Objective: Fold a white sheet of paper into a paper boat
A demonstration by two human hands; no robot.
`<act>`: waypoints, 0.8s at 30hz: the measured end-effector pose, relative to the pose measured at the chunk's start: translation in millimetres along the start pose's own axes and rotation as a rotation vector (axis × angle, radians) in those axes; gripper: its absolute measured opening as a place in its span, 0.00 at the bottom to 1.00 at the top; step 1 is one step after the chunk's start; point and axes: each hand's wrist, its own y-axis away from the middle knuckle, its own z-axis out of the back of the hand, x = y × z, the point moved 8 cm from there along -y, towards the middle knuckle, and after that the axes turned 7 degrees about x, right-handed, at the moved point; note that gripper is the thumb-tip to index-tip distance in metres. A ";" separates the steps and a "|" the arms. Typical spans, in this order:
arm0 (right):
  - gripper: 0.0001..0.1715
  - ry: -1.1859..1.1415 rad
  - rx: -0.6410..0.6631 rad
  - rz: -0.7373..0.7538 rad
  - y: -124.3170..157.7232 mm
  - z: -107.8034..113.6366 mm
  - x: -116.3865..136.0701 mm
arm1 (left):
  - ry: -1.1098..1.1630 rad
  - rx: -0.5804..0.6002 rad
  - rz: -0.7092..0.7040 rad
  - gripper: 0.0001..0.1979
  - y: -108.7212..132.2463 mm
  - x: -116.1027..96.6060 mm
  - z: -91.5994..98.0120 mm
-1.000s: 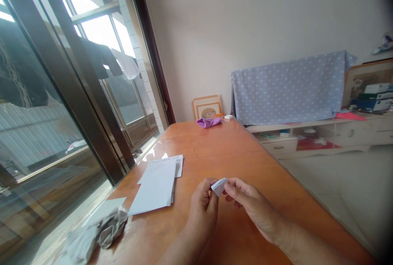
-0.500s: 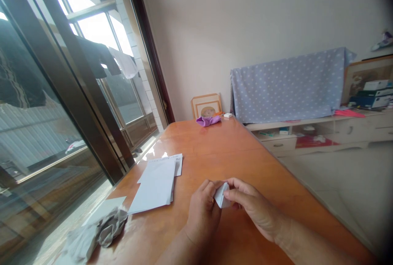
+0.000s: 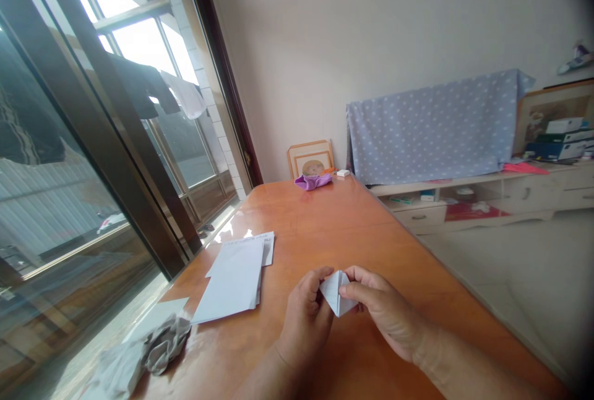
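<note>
A small piece of folded white paper is held between my two hands above the near part of the wooden table. It has a diamond-like outline, with layered edges running down its middle. My left hand grips its left side, thumb on top and fingers curled behind. On the right side, my right hand pinches the paper between thumb and fingers, the thumb near the middle fold. The fingers behind the paper are partly hidden.
Left of my hands lies a stack of white sheets, some with writing. Nearer the left edge is a crumpled grey cloth. A purple cloth and a small white box sit at the far end. Glass doors border the left side.
The left thumb has lifted off the front of the folded paper, so more of its left face shows. Both hands stay in nearly the same place.
</note>
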 end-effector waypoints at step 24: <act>0.10 0.105 -0.055 0.020 -4.6 13.9 -0.8 | 0.634 0.226 0.408 0.12 -0.8 25.7 -21.3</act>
